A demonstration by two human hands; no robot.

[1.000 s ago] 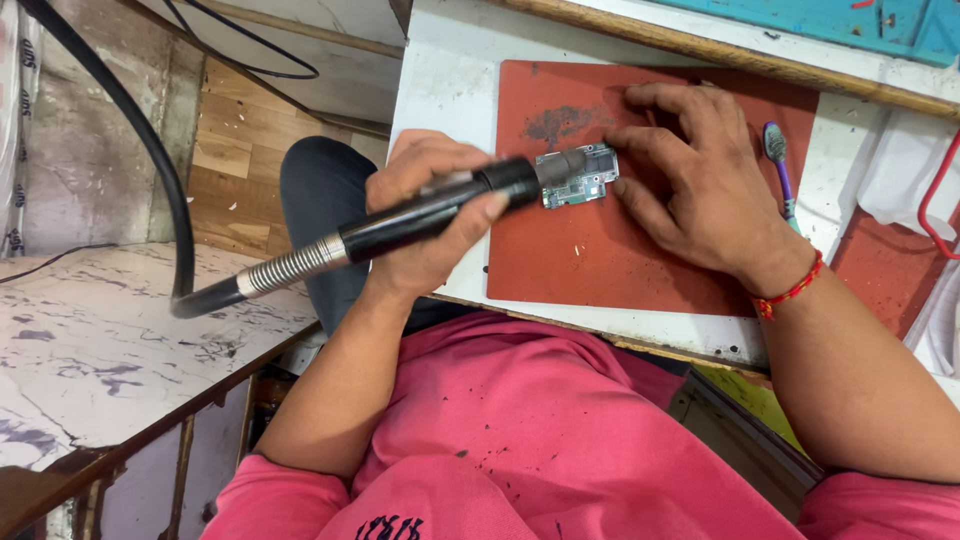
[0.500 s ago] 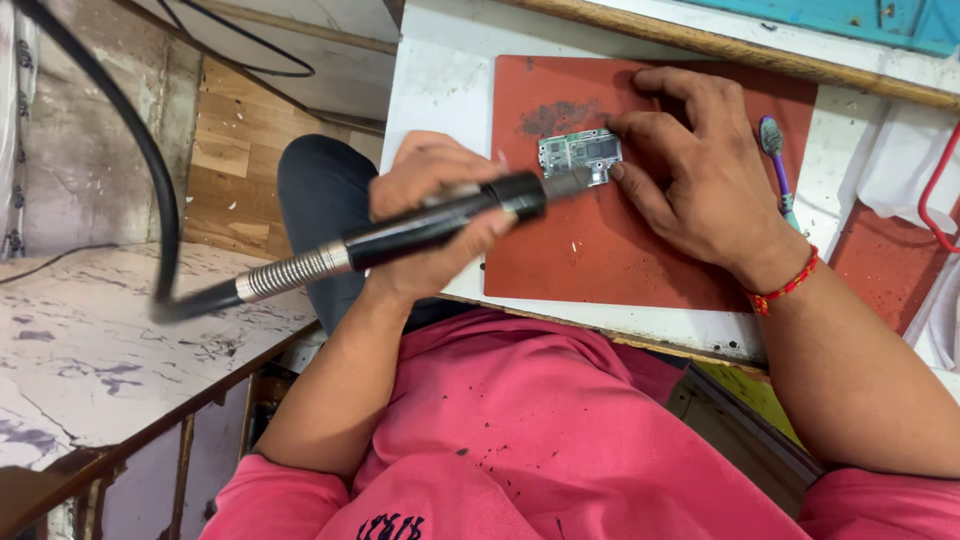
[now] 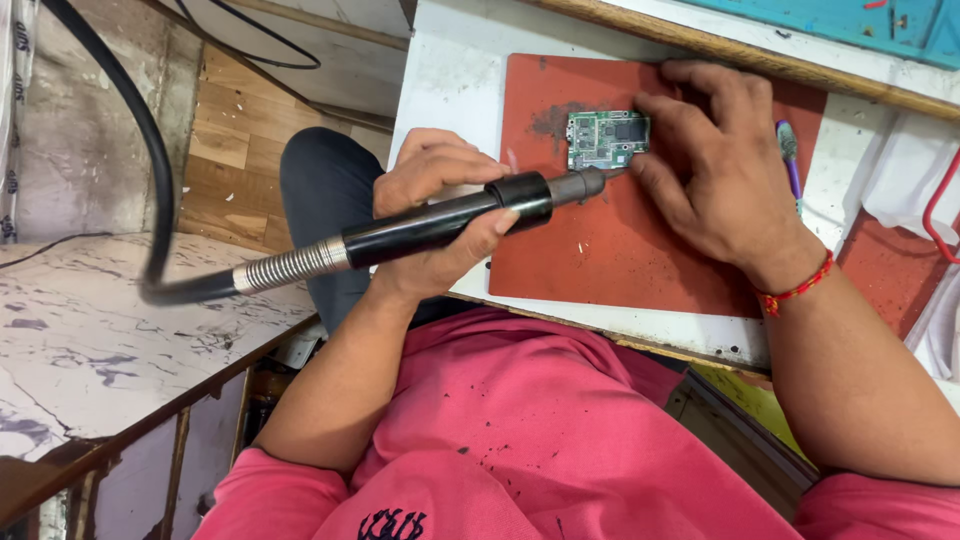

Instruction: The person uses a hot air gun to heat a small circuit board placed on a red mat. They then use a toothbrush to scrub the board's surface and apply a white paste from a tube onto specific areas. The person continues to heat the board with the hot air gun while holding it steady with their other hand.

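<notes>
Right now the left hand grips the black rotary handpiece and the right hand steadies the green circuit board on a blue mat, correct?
Not quite: the mat is red, not blue, as the head view shows. The left hand grips the black rotary handpiece and the right hand steadies the green circuit board.

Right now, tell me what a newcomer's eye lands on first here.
First, the black rotary tool handpiece with its ribbed metal collar, gripped in the left hand at centre, tip aimed at the green circuit board. The right hand pins that board on the red mat, beside a dark dust smudge. The pink shirt fills the bottom.
</notes>
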